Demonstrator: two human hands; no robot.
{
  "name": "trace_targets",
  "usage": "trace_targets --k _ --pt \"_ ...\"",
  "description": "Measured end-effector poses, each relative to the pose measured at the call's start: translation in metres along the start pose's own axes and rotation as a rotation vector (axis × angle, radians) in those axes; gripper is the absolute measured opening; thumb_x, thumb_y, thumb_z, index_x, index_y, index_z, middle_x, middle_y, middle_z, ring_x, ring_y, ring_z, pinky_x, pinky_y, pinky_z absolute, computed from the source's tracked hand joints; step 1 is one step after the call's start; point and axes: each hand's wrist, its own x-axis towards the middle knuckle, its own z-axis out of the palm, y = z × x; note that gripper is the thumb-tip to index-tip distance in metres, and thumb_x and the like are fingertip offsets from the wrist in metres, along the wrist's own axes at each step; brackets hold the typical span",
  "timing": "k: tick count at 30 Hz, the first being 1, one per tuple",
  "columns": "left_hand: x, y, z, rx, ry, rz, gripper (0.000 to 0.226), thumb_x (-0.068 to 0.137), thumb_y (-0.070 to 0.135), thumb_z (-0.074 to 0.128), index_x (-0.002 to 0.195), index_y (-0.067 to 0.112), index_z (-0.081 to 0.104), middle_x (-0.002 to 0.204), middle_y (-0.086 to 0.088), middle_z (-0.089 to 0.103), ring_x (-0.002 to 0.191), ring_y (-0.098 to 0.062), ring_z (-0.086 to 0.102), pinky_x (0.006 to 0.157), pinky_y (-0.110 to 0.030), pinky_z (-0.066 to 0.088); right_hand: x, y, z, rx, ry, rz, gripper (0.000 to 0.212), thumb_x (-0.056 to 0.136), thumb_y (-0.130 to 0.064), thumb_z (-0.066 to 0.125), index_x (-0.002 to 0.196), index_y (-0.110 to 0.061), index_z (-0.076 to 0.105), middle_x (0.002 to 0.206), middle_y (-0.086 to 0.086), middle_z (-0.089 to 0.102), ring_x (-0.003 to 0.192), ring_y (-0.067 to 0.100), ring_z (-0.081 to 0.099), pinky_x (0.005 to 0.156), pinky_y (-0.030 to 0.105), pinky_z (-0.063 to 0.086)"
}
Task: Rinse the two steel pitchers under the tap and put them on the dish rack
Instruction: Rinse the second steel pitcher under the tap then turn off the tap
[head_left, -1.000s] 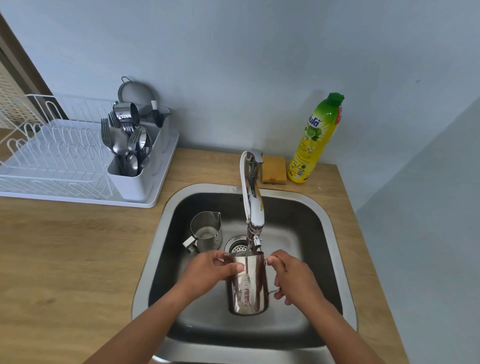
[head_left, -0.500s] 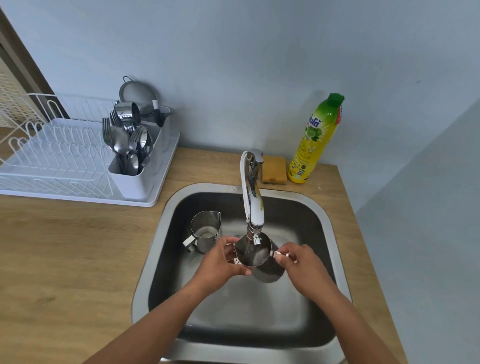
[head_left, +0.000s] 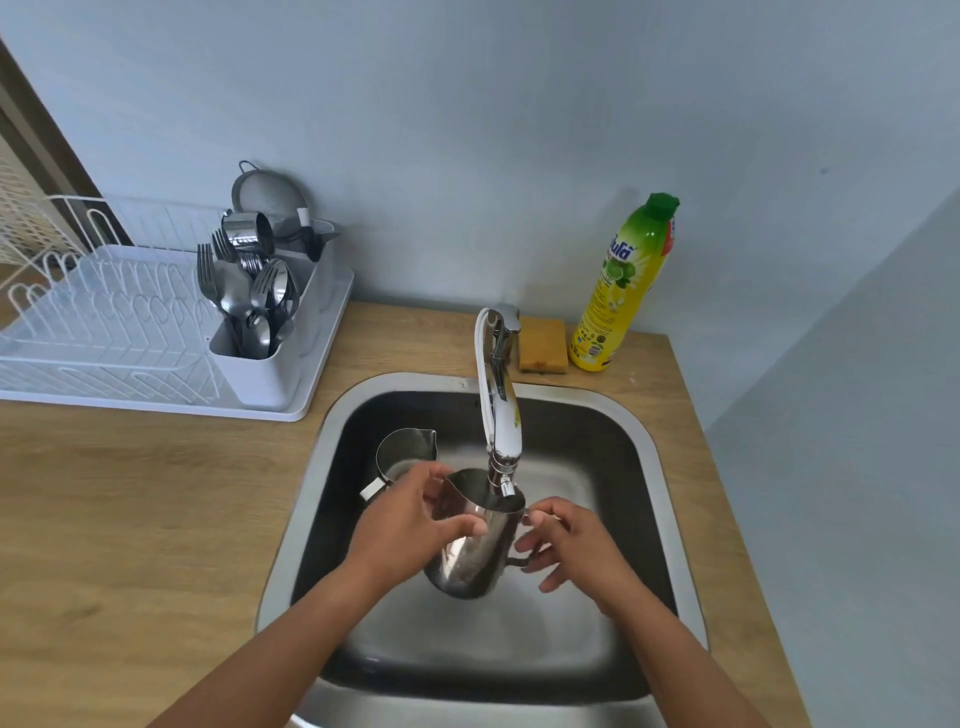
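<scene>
I hold a shiny steel pitcher (head_left: 475, 551) over the sink (head_left: 660, 467), its mouth just under the spout of the tap (head_left: 500, 421). My left hand (head_left: 410, 525) wraps its left side and rim. On the pitcher's right, the fingers of my right hand (head_left: 569, 545) pinch the handle. The pitcher is tilted, mouth facing away and up. A second, smaller steel pitcher (head_left: 402, 454) stands upright in the sink's back left corner, partly hidden behind my left hand. The white dish rack (head_left: 119, 332) sits on the counter at the left.
A cutlery holder (head_left: 270, 332) full of forks and spoons stands at the rack's right end, with a steel cup and strainer behind. A yellow sponge (head_left: 543, 345) and a yellow-green soap bottle (head_left: 626, 286) stand behind the sink. Wooden counter (head_left: 145, 519) surrounds it.
The pitcher went from upright and low in the sink to raised and tipped under the spout, then back toward upright. Both hands stayed on it.
</scene>
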Motion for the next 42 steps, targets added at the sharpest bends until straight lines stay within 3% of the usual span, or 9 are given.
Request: trace_targets --k 5,9,14,19,23,30,32,38,42 --pt "-0.002 -0.005 0.014 -0.059 -0.029 -0.047 0.069 0.052 0.047 0.089 0.107 0.032 0.05 0.098 0.016 0.064 0.096 -0.003 0.063 0.088 -0.027 0.053 0.004 -0.006 -0.01 -0.215 0.11 -0.068 0.02 0.1 -0.021 0.051 0.084 -0.029 0.06 0.087 0.004 0.07 0.077 0.024 0.065 0.055 0.03 0.055" --pt "0.002 -0.01 0.012 -0.063 0.008 -0.04 0.069 0.052 0.032 0.093 0.107 0.031 0.05 0.102 0.016 0.063 0.1 -0.004 0.061 0.093 -0.028 0.051 0.006 -0.005 -0.004 -0.212 0.074 -0.062 0.012 0.098 -0.018 0.053 0.091 -0.018 0.063 0.094 0.012 0.07 0.086 0.024 0.067 0.066 0.036 0.06" --pt "0.003 -0.004 0.009 -0.031 -0.028 -0.032 0.065 0.055 0.041 0.091 0.105 0.031 0.051 0.094 0.018 0.061 0.09 0.004 0.059 0.086 -0.027 0.053 0.008 -0.006 -0.01 -0.188 0.083 -0.04 0.015 0.1 -0.014 0.05 0.09 -0.018 0.062 0.091 0.008 0.073 0.072 0.02 0.064 0.061 0.034 0.059" --pt "0.008 -0.005 0.005 -0.085 -0.027 -0.059 0.063 0.058 0.03 0.092 0.107 0.031 0.052 0.096 0.018 0.063 0.093 0.002 0.06 0.094 -0.031 0.053 0.007 -0.005 -0.005 -0.203 0.071 -0.045 0.016 0.1 -0.016 0.051 0.09 -0.023 0.061 0.092 0.006 0.073 0.078 0.021 0.068 0.062 0.032 0.06" --pt "0.008 -0.002 0.007 -0.094 -0.047 -0.046 0.061 0.057 0.036 0.091 0.103 0.034 0.051 0.094 0.015 0.064 0.091 0.0 0.061 0.088 -0.027 0.054 0.007 -0.006 -0.01 -0.174 0.096 -0.041 0.017 0.099 -0.016 0.052 0.087 -0.022 0.062 0.089 0.008 0.073 0.069 0.019 0.066 0.06 0.033 0.058" --pt "0.007 -0.007 0.007 -0.131 -0.059 -0.052 0.054 0.059 0.03 0.091 0.091 0.043 0.049 0.094 0.015 0.065 0.09 0.001 0.061 0.083 -0.022 0.052 0.005 -0.003 -0.009 -0.195 0.07 -0.033 0.018 0.099 -0.016 0.051 0.087 -0.025 0.062 0.087 0.006 0.073 0.071 0.02 0.068 0.064 0.037 0.06" --pt "0.005 -0.007 0.009 -0.139 -0.057 -0.052 0.055 0.058 0.03 0.091 0.093 0.041 0.049 0.093 0.012 0.065 0.089 0.0 0.062 0.08 -0.019 0.051 0.005 -0.002 -0.01 -0.191 0.09 -0.041 0.019 0.099 -0.016 0.052 0.086 -0.025 0.062 0.086 0.006 0.073 0.069 0.02 0.066 0.063 0.036 0.059" --pt "0.008 -0.013 0.008 -0.169 -0.076 -0.086 0.061 0.058 0.029 0.092 0.106 0.032 0.054 0.097 0.012 0.066 0.093 -0.003 0.063 0.089 -0.027 0.054 0.005 -0.002 -0.005 -0.22 0.077 -0.052 0.019 0.1 -0.016 0.051 0.088 -0.027 0.062 0.085 0.002 0.073 0.073 0.02 0.068 0.063 0.034 0.06" --pt "0.008 -0.014 0.008 -0.233 -0.147 -0.092 0.07 0.062 0.032 0.089 0.12 0.037 0.05 0.104 0.015 0.064 0.095 0.001 0.06 0.088 -0.017 0.049 0.005 0.001 -0.005 -0.185 0.09 -0.058 0.024 0.101 -0.015 0.049 0.085 -0.027 0.061 0.081 0.004 0.073 0.066 0.02 0.068 0.061 0.036 0.059"
